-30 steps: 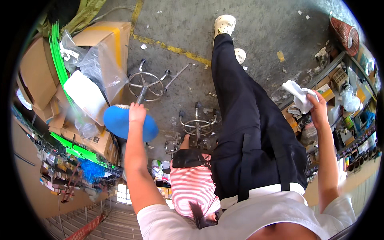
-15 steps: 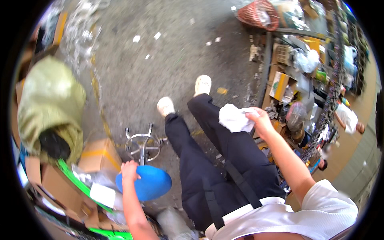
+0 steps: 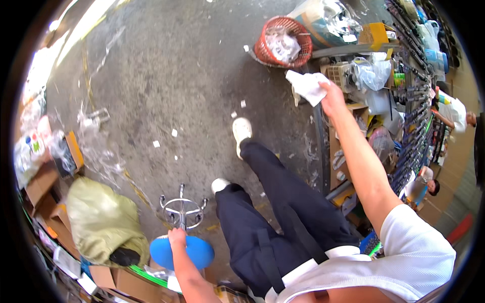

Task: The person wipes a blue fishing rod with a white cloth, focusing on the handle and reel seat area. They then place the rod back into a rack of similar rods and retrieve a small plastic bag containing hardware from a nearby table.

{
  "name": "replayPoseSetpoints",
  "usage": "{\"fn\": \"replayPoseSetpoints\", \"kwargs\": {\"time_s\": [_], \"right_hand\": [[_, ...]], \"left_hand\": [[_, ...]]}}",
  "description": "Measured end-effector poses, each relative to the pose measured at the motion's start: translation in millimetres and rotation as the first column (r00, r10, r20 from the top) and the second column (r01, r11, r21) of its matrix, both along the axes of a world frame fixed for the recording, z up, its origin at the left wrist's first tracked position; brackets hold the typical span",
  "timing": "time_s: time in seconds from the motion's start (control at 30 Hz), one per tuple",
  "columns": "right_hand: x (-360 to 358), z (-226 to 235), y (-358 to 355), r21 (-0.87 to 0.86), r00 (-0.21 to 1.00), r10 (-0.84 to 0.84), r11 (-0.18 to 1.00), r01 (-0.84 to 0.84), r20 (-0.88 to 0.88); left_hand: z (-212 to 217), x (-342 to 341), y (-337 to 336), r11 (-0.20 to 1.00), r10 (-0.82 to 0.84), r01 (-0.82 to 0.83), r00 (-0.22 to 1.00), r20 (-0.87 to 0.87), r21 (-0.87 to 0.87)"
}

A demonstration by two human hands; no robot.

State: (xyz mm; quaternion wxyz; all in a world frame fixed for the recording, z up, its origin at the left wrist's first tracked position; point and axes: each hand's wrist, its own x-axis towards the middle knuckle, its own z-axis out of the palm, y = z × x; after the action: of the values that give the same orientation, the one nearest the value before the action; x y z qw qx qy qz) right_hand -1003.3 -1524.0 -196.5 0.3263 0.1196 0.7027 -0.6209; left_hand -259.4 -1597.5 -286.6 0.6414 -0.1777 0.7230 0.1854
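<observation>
- White crumpled sheet [image 3: 308, 88]: soft, plain and unevenly folded, with a blunt tip pointing up and to the left; whether it is cloth or paper cannot be told. It is held out in the air at the end of the extended right arm, and in this view lies just below the red basket.
- Right hand [image 3: 333, 99]: thumb and fingers pinch the near end of the sheet, and the remainder projects beyond them.
- Blue stool [image 3: 200, 252]: a round, smooth seat above a bright metal column, foot ring and castered legs. It stands at the person's left side.
- Left hand [image 3: 177, 237]: fingers bend over the far rim of the seat; their tips are hidden.
- Red basket [image 3: 262, 50]: round and openwork, holding pale crumpled plastic; it sits on the floor beside the end of the shelving.
- Right-hand edge: a grey metal rail [image 3: 320, 151] bounds a crowded shelf of boxes and plastic bags, with the right forearm extending above it.
- Left-hand edge: an olive sack [image 3: 101, 217] and an open cardboard box [image 3: 139, 286] border the floor near the stool.
- Room for moving: a broad strip of grey floor [image 3: 161, 91] extends ahead of the two pale shoes [image 3: 242, 132], strewn with small white scraps [image 3: 174, 133].
</observation>
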Motion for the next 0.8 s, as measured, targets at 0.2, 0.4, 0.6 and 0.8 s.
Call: {"fn": "replayPoseSetpoints", "kwargs": {"time_s": [0.2, 0.4, 0.6, 0.8], "right_hand": [[-84.7, 5.2, -54.8, 0.383, 0.999, 0.05, 0.923, -0.038, -0.02], [3.5, 14.1, -53.6, 0.299, 0.931, 0.328, 0.882, -0.363, 0.163], [141.8, 70.3, -60.7, 0.32, 0.679, 0.67, 0.6, -0.733, 0.301], [214.4, 149.0, -122.6, -0.205, 0.511, 0.691, 0.675, -0.708, 0.511]], "left_hand": [[20.3, -112.3, -115.4, 0.991, -0.131, 0.135, 0.975, -0.182, 0.011], [33.5, -195.8, -227.2, 1.0, 0.008, -0.006, 0.952, -0.306, 0.008], [99.4, -268.8, -277.7, 0.822, 0.416, -0.557, 0.451, -0.79, 0.115], [223.0, -390.5, -262.5, 0.675, 0.57, -0.585, 0.026, -0.821, 0.45]]}}
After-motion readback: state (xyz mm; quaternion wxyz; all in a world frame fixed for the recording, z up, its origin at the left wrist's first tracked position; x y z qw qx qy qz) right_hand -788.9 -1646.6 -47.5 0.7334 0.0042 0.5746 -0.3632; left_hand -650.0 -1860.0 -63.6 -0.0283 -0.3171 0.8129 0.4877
